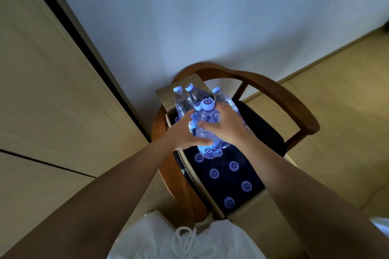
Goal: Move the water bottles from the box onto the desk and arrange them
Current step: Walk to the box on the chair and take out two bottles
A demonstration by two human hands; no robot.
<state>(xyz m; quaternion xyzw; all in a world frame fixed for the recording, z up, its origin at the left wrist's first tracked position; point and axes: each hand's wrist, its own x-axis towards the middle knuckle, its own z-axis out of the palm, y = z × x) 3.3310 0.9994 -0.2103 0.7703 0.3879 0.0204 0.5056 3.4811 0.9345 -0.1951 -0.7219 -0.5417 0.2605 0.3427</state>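
Note:
A cardboard box (203,190) rests on a wooden chair, with several capped water bottles (214,173) still standing inside. Above the box I hold a cluster of clear water bottles (207,126) with pale caps, pressed together between both hands. My left hand (182,132) grips the cluster from the left, fingers curled round the bottles. My right hand (226,125) grips it from the right, fingers wrapped over the front bottle. Further bottle necks stick out behind my hands.
The wooden armchair (273,94) with a dark seat stands against a pale wall. A tan panel with a dark seam (84,48) runs along the left. Wooden floor (336,122) lies to the right. My white clothing (189,237) shows at the bottom.

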